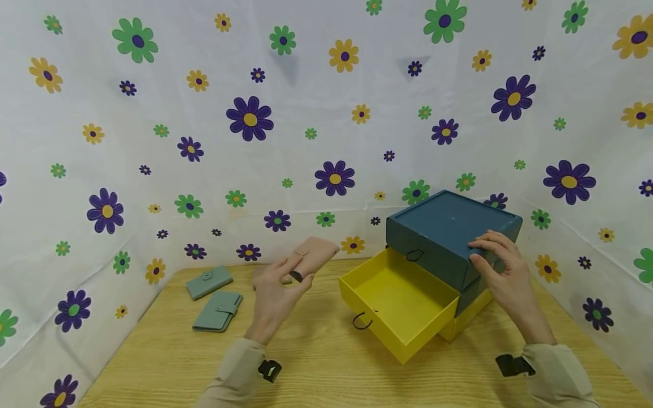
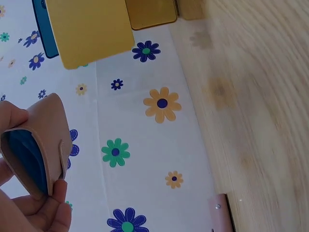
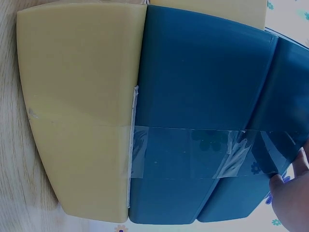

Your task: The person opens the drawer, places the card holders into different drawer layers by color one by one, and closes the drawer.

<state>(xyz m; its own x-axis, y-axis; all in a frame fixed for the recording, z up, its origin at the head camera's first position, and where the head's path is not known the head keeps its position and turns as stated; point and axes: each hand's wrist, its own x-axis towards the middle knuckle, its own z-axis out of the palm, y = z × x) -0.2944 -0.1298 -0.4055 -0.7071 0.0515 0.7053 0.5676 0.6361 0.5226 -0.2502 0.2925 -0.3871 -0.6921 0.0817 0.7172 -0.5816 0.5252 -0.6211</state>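
Note:
A pale pink wallet (image 1: 315, 255) is pinched in my left hand (image 1: 275, 300), raised above the table. In the left wrist view the fingers and thumb grip the wallet (image 2: 50, 116) at its edges, and its dark blue inside shows at the open end. A second pink wallet (image 1: 258, 273) lies behind the hand, partly hidden by it. My right hand (image 1: 510, 277) rests at the near right edge of the blue top drawer unit (image 1: 451, 218), fingers lightly bent. Below that unit, a yellow drawer (image 1: 403, 300) is pulled out, with nothing inside but a small dark speck.
Two green wallets (image 1: 209, 282) lie on the left of the wooden table (image 1: 168, 351). Black loop handles (image 1: 363, 321) hang on the drawer fronts. Clear tape (image 3: 183, 152) runs across the side of the stacked units. A flower-patterned cloth (image 1: 306, 85) surrounds the table.

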